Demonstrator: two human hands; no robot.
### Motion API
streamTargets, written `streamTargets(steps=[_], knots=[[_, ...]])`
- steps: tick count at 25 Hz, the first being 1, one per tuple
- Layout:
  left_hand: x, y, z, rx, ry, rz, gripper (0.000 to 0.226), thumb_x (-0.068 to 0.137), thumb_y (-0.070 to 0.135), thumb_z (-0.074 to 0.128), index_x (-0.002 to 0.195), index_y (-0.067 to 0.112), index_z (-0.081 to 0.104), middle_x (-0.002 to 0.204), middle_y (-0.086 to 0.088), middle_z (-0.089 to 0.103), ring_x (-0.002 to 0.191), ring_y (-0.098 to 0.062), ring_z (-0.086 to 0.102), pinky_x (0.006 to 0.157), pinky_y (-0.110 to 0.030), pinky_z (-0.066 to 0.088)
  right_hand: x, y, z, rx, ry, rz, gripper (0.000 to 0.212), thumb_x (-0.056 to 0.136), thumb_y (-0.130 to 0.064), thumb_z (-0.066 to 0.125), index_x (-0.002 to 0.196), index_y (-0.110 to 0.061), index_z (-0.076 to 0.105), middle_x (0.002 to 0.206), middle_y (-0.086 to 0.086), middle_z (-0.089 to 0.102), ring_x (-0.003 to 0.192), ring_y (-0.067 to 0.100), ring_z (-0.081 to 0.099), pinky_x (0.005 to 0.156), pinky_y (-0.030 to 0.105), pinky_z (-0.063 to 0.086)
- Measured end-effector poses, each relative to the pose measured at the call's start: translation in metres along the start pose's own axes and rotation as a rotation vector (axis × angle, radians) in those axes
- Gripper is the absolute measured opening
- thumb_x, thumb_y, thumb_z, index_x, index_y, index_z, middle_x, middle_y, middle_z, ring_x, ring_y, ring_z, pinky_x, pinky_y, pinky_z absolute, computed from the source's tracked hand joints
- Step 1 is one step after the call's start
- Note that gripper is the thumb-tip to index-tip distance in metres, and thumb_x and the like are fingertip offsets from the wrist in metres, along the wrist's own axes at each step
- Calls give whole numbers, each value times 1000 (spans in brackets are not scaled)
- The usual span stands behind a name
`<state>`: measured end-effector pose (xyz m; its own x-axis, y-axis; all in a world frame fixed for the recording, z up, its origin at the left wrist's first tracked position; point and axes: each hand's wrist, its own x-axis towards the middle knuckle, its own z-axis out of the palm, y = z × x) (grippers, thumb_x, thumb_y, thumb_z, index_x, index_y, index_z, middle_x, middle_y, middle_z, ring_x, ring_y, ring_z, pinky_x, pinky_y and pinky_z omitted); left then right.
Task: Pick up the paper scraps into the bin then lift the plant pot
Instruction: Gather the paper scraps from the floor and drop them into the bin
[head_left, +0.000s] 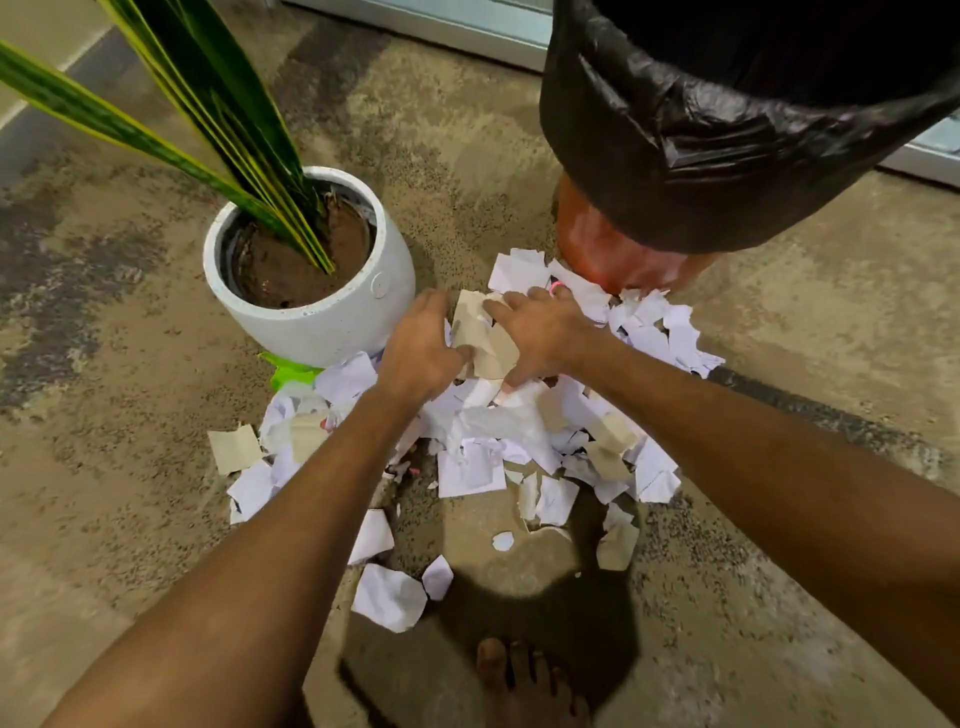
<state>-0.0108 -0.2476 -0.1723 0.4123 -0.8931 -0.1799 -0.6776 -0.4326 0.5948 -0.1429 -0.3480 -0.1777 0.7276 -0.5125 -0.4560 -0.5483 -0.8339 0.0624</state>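
Bare toes of one foot (524, 680) stand at the bottom edge, on the rough floor (779, 571), and just ahead of them the paper scraps (470, 467) lie in a loose heap, white and brown pieces mixed. The heap reaches from the foot up to the base of the bin and to the side of the plant pot.

Both hands are in the far part of the heap. The left hand (421, 345) and the right hand (543, 332) curl around one brown piece of cardboard (485, 338), with white scraps pressed under the right fingers.

The bin (613, 249) is orange, lined with a black bag (727, 130) that hangs over its rim; it stands just behind the heap, touching some scraps. The plant pot (322, 312) is white, with soil and long striped leaves (208, 104); it stands upright on the floor to the left of the hands, and a green scrap (288, 369) shows at its base.

I judge the task is at an early stage: most scraps are on the floor, and the pot is not yet lifted.
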Motion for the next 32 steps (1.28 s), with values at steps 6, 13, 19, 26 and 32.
streamTargets(steps=[6,13,19,26,32], knots=[[32,10,6,-123,-235,-177,81,69,12,78,138,12,35,110,-12,62,99,-32,61,75,-33,51,-24,16,5,108,237,-95,39,85,-24,55,124,-21,59,109,6,69,105,28,60,100,40,35],[-2,1,20,-259,-197,-326,33,73,8,76,105,3,69,98,-17,70,87,-29,66,72,-35,53,-66,58,-26,414,98,36,38,82,-15,61,119,-17,66,116,9,68,109,29,58,82,29,44],[-40,36,-30,-369,-18,-197,29,76,14,77,104,9,69,92,-7,68,83,-25,63,72,-31,53,-110,50,-82,587,74,-189,20,78,-13,76,98,-15,73,129,3,60,117,19,56,95,36,48],[-37,150,-128,-566,108,220,24,79,8,71,103,12,71,99,-5,72,91,-19,67,65,-28,56,-146,30,-87,882,441,119,28,71,-45,69,97,-37,63,97,-2,73,73,11,73,49,31,58],[11,234,-130,-133,164,305,26,96,34,50,114,18,58,106,4,55,99,-12,55,68,-7,45,-223,-177,203,448,433,381,39,61,-50,65,90,-29,50,62,-6,67,43,17,59,40,27,43]])
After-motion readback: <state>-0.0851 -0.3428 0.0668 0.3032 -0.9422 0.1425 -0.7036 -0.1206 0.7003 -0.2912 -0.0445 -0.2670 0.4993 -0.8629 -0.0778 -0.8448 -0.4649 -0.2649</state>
